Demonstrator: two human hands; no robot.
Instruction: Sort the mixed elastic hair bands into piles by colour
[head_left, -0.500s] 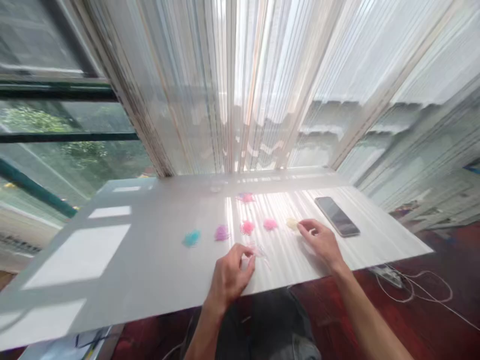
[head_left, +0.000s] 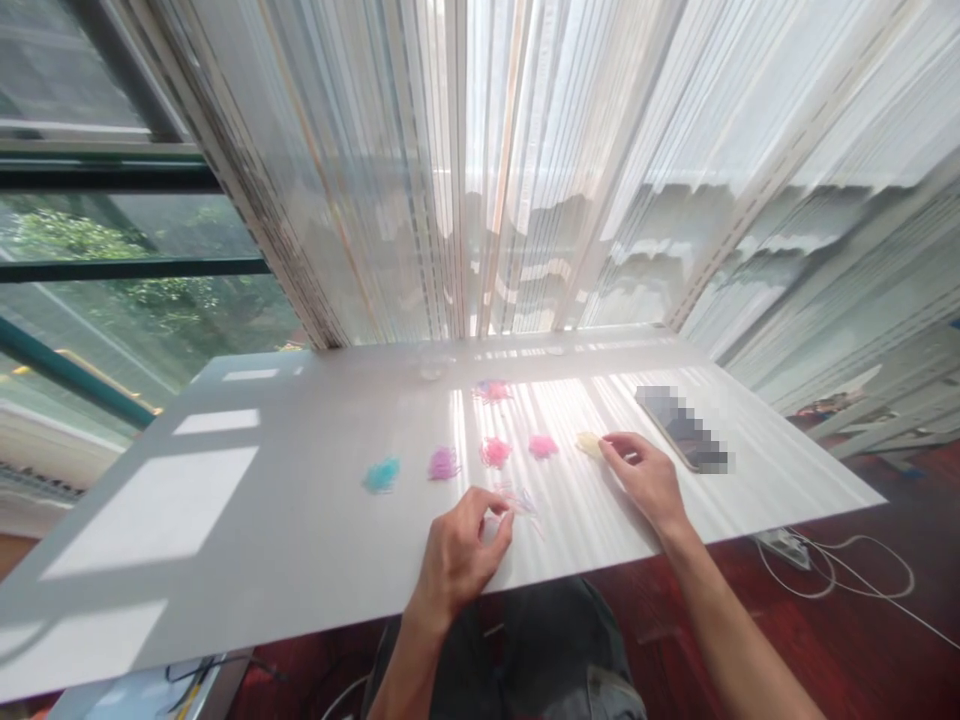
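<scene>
Sheer white striped curtains glowing with daylight, green-framed glass window beside them. Sun patches hit the smooth white table; dark red floor below.

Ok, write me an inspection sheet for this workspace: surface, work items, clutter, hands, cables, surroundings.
Surface: white table, with bright sunlit patches.
Work items: teal pile, purple pile, red-pink pile, pink pile and yellow pile, roughly in a row; mixed pile beyond them; loose strands on the near side.
Clutter: pixelated phone-like item at the right; small clear item near the far edge, unclear.
Hands: left hand at the loose strands, right hand at the yellow pile; whether the fingers grip is unclear.
Cables: white cables on the floor, right; dark cable lower left.
Surroundings: striped curtain, window at the left, red floor.
</scene>
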